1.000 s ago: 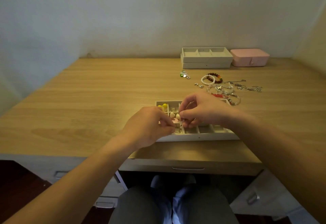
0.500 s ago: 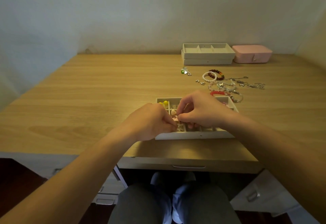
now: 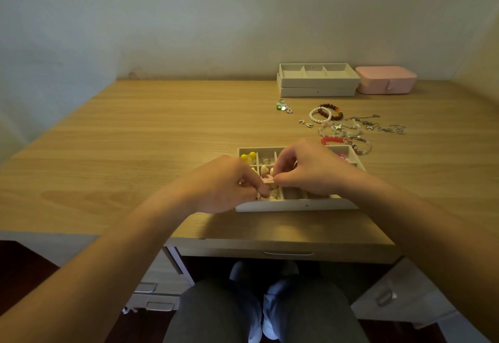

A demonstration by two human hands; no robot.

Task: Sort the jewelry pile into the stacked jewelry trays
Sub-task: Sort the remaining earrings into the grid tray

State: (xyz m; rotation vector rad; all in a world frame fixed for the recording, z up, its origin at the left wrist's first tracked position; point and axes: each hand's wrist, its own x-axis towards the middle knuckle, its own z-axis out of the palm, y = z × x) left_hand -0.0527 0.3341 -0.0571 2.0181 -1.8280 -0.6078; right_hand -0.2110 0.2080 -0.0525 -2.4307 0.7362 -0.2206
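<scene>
Pink, small and half hidden, the pink piece (image 3: 267, 179) sat between your fingertips, just above the lower-left cells of the divided tray (image 3: 297, 205) at the centre of the frame. Your right hand (image 3: 310, 170) had its grip pinching the piece from the right. Your left hand (image 3: 226, 183) had its fingers curled and its grip pressed together at the piece's near end, seemingly pinching it too, though the contact was too small to be sure.

Little had changed over the last second: both hands stayed over the same corner of the tray, working on that one piece and not letting it go. Your fingertips had drawn slightly closer together, and the frame had shifted a little as your head moved. I judge you were still fiddling with the piece, perhaps fitting or separating it, so this item was not yet sorted.

Compared with the earlier frame, nothing else had moved. The yellow beads (image 3: 248, 157) and a ring (image 3: 265, 159) lay in the tray's upper-left cells as before. The jewelry pile (image 3: 348, 129) lay on the counter (image 3: 162, 140) just beyond the tray, right of centre, with the pearl bracelet (image 3: 320, 114) at its far edge, no smaller than it was. The stacked trays (image 3: 318, 79) stood untouched in the upper right beside the pink box (image 3: 386, 79), so most of the sorting remained
</scene>
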